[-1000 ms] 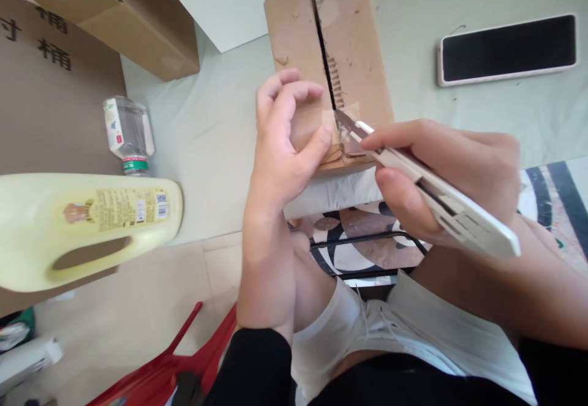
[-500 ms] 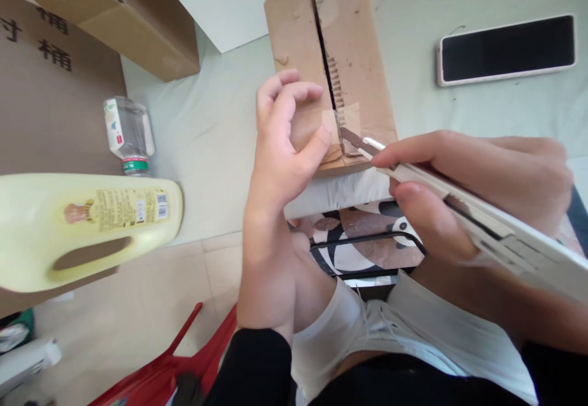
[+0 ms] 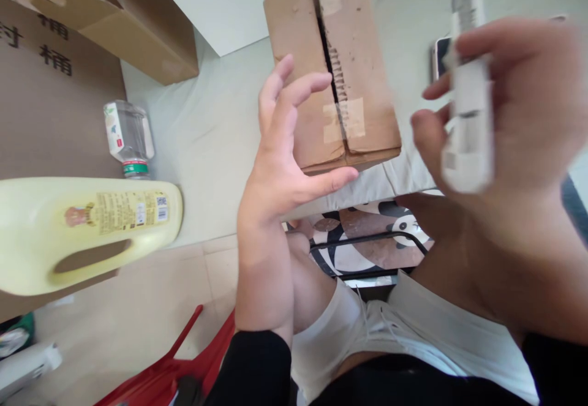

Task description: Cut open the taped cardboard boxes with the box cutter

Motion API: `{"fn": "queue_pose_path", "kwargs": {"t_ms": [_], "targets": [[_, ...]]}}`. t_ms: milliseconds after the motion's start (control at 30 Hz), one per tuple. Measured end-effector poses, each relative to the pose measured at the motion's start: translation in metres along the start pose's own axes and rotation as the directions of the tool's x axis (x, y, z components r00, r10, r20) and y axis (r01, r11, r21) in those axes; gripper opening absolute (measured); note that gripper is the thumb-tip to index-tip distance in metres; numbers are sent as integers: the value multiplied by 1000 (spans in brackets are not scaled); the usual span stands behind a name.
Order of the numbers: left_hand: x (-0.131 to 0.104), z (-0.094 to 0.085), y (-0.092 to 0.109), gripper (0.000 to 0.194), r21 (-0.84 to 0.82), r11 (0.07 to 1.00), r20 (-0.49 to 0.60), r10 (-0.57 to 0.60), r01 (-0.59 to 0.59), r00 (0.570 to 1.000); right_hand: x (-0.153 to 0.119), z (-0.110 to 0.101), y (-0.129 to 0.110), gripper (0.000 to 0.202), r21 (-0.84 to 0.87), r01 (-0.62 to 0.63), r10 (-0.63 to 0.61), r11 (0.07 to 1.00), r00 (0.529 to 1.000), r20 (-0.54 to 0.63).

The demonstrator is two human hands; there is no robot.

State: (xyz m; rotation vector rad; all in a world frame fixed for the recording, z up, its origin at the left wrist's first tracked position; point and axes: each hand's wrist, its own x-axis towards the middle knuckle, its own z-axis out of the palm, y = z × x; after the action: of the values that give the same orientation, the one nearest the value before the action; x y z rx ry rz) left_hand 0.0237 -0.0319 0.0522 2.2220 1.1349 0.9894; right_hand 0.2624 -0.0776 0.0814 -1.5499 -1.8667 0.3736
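Observation:
A brown cardboard box (image 3: 362,81) lies at the table's near edge, with a dark slit along its top and clear tape across the near end. My left hand (image 3: 285,149) is at the box's left near corner, fingers spread and curved, holding nothing. To the right of the box, my right hand (image 3: 519,100) grips a white utility knife (image 3: 468,100), blurred by motion. Its blade end points toward the top of the view, away from the box.
Behind my right hand lies a phone (image 3: 441,57), mostly hidden. On the left are a yellow jug (image 3: 92,228), a clear bottle (image 3: 131,133) and an open cardboard carton (image 3: 138,26). A red chair (image 3: 184,357) stands below at the left.
My right hand has lifted the knife off the box and moved up and right, turning its blade away. My left thumb has swung down and outward, so the hand is wider open.

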Motion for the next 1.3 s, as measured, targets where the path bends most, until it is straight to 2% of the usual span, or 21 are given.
{"fn": "queue_pose_path", "kwargs": {"t_ms": [100,167,267,333,433,600,667,833,933,1000,1067,1167,1300], "targets": [[-1,-3,-7,82,16,999,-9,-50,51,999,9,24,20,50,-81,-109,111,991,994,21],[-1,-5,-13,76,14,997,-38,-75,75,996,11,37,36,48,-169,-95,105,981,993,53],[1,-6,-19,64,-9,997,-137,-73,72,988,10,48,51,45,-241,-56,96,969,982,160],[2,-5,-20,57,-17,998,-234,-63,61,970,11,52,54,46,-267,-75,141,961,961,239],[2,-2,-19,56,-3,997,-392,-72,77,917,12,58,52,45,-303,-124,213,945,935,283],[-2,-3,-26,59,-57,995,-596,-100,82,797,13,64,48,42,-297,-128,222,946,925,308],[-4,-7,-34,58,-72,989,-640,-143,126,755,12,65,48,42,-283,-134,223,950,924,311],[-6,-14,-52,37,-93,978,-664,-203,189,720,11,68,48,41,-280,-137,225,950,923,313],[-4,-14,-52,20,-51,982,-750,-156,179,643,11,70,48,40,-292,-143,233,946,924,303],[-3,-13,-50,18,-9,981,-786,-126,192,606,11,71,48,39,-292,-143,232,946,927,295],[-3,-13,-47,24,4,979,-788,-122,203,604,10,72,48,39,-292,-142,230,946,928,294],[-4,-14,-45,31,-35,986,-768,-132,164,627,10,72,48,39,-297,-140,231,944,927,297],[-4,-14,-42,30,-67,993,-767,-114,98,632,10,72,48,39,-294,-132,220,947,931,293]]}}
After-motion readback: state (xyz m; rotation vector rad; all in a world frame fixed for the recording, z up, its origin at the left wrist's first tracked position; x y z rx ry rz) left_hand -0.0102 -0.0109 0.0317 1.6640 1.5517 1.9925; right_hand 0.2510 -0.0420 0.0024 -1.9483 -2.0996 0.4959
